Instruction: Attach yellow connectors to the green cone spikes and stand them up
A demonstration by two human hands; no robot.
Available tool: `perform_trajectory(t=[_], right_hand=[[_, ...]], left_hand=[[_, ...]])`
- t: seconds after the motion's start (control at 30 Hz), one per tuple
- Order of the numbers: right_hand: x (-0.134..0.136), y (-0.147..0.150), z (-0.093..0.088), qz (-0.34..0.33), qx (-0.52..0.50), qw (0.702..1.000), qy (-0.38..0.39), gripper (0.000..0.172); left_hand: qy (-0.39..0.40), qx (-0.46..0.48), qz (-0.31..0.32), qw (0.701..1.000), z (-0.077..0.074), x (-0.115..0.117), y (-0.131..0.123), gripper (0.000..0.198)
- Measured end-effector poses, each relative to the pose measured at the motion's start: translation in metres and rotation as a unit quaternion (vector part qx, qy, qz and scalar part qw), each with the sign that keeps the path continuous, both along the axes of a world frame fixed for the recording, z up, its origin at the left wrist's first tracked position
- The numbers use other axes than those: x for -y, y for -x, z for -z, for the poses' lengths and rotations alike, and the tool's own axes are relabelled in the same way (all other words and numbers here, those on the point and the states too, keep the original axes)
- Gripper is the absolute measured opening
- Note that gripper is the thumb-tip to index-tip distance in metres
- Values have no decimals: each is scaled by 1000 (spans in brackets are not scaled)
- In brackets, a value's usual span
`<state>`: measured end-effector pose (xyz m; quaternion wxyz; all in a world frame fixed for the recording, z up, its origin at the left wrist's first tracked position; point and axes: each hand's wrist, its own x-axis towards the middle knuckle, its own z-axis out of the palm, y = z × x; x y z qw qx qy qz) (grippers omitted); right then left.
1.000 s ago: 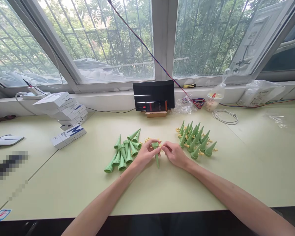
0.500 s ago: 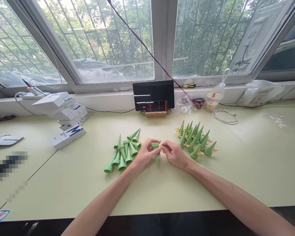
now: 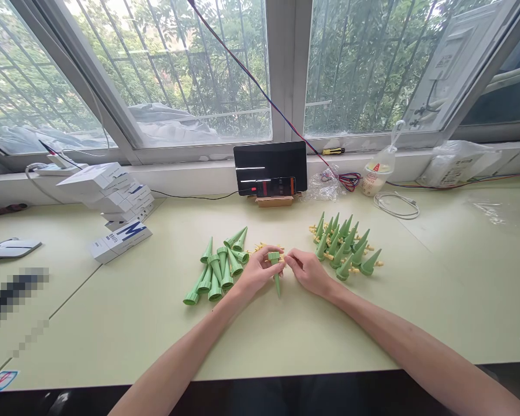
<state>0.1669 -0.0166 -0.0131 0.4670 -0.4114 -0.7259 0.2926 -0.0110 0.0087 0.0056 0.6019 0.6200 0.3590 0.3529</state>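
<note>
A green plastic plant watering spike is pinched in my left hand, its wide capped end up and its point toward me. Just right of it, my right hand is closed, thumb against forefinger, close to the spike's side; whatever sits between those fingertips is too small to make out. Behind my left hand lie small yellow valve pieces, partly hidden. To the left is a loose pile of green spikes with open ends. On the right, several green spikes with yellow valves stand in rows, points up.
At the back, a dark tablet leans on a small stand with a phone before it. White boxes are stacked at left. A bagged drink cup, a coiled white cable and plastic bags line the window side.
My right hand has shifted very slightly, its fingertips drawing a little to the right of the spike. The left hand and the piles look the same.
</note>
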Motion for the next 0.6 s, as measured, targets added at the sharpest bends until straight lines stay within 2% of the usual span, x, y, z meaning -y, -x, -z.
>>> perform_trajectory(t=[0.27,0.6], right_hand=[[2,1,-2,-12,-12,1000,8,22],[0,0,1,-6,-8,1000,4,29]], left_hand=[[-7,8,-5,1000,1,0,0,36],[-32,-35,3,999,1,0,1,38]])
